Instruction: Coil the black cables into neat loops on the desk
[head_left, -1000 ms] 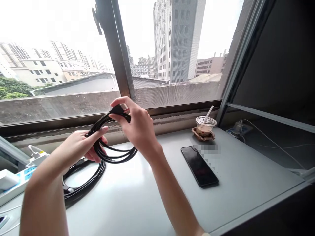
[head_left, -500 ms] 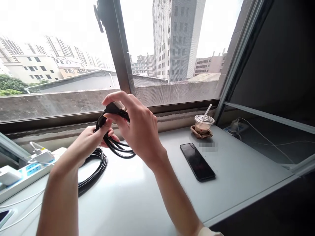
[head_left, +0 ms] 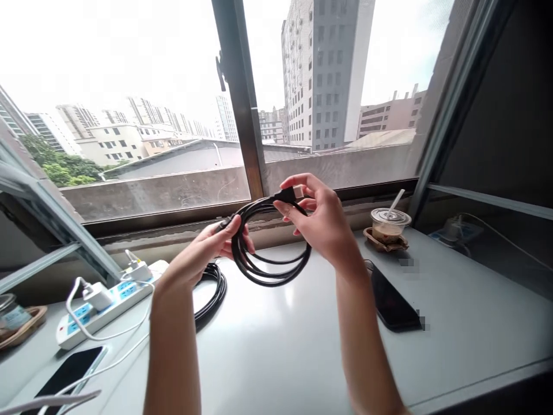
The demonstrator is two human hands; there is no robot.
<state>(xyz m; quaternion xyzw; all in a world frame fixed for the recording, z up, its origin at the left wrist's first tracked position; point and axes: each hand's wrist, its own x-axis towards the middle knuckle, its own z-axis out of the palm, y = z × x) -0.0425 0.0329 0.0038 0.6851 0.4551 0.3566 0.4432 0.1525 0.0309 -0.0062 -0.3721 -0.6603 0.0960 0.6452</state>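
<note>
Both hands hold up a coiled black cable point(head_left: 273, 282) above the white table. My left hand point(head_left: 207, 248) pinches the left side of the loops between thumb and fingers, close to one dark cable end. On the right, my right hand point(head_left: 322, 222) grips the black connector point(head_left: 286, 195) at the top of the coil, its light metal tip pointing right. A second black cable coil point(head_left: 219, 294) lies on the table, partly hidden behind my left wrist and forearm.
A white power strip point(head_left: 106, 308) with plugs and white cords sits at left, near a phone point(head_left: 71, 374). At right are a black phone point(head_left: 393, 297) and a lidded drink cup point(head_left: 389, 225) in a brown holder. The window is behind.
The view has turned left, showing more of the power strip and left phone. My hands have moved farther apart, and the held coil now hangs as an open ring between them.
</note>
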